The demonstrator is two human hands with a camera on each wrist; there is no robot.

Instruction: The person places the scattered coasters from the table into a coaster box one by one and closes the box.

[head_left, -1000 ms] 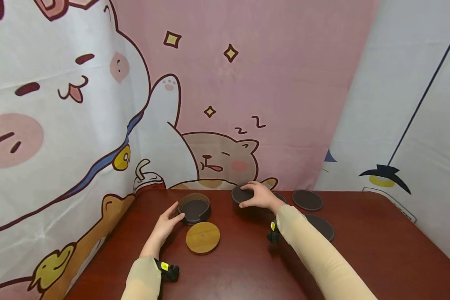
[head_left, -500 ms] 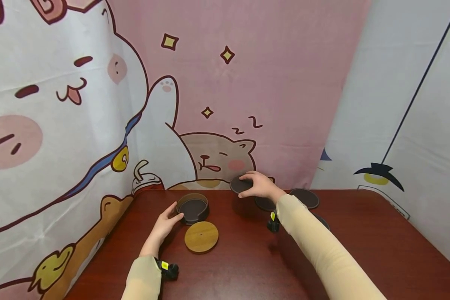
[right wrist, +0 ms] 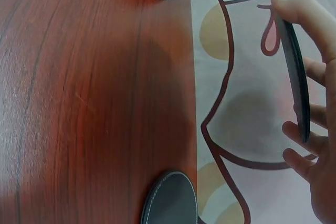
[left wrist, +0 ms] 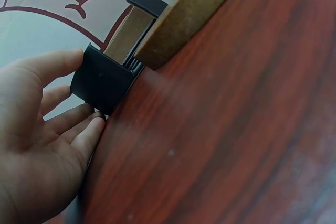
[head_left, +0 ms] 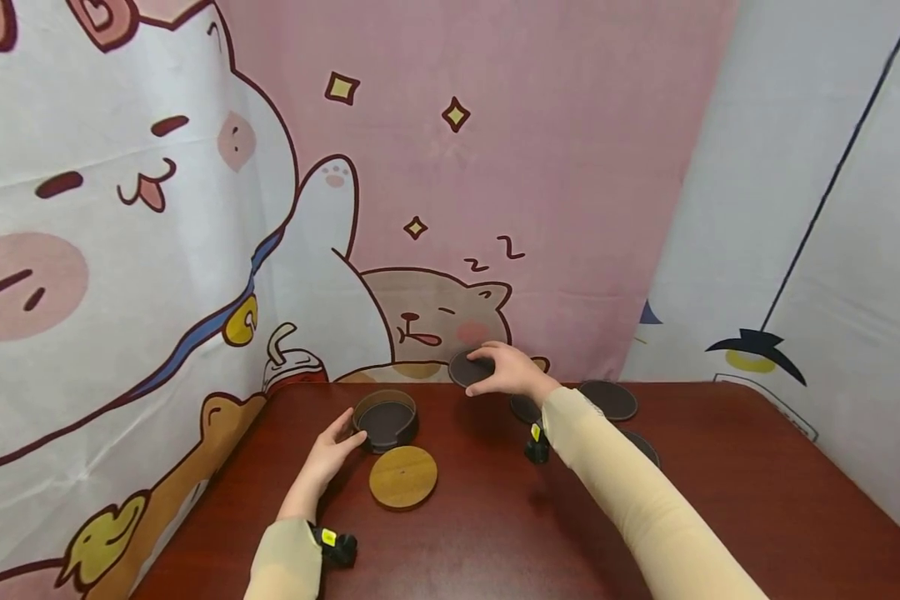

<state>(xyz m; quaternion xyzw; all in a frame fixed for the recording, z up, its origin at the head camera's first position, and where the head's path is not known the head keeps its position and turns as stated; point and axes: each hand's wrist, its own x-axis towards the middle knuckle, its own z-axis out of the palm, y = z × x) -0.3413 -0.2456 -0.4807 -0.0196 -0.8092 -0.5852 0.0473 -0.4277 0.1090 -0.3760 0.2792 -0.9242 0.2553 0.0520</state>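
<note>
My right hand (head_left: 512, 372) pinches a round black coaster (head_left: 463, 369) by its edge, up off the table. In the right wrist view this coaster (right wrist: 295, 77) appears edge-on between thumb and fingers. Around the left side of a round black coaster holder (head_left: 401, 435) with a tan inner wall, the thumb and fingers of my left hand (head_left: 328, 454) hold on. A dark disc lies inside the holder; how many are stacked there I cannot tell. Just in front of it lies a round wooden disc (head_left: 402, 477); the left wrist view shows the disc's thick edge (left wrist: 184, 19).
Several more black coasters lie on the right of the reddish-brown table (head_left: 487, 517): one partly under the right wrist (head_left: 523, 408), another at the back (head_left: 607, 400), a third half hidden by the sleeve (head_left: 642, 446). A cartoon-printed cloth (head_left: 555, 167) hangs behind the table's back edge.
My right hand has lifted the coaster higher off the table and shifted it slightly left, uncovering more of a coaster behind. The left hand stays on the coaster holder.
</note>
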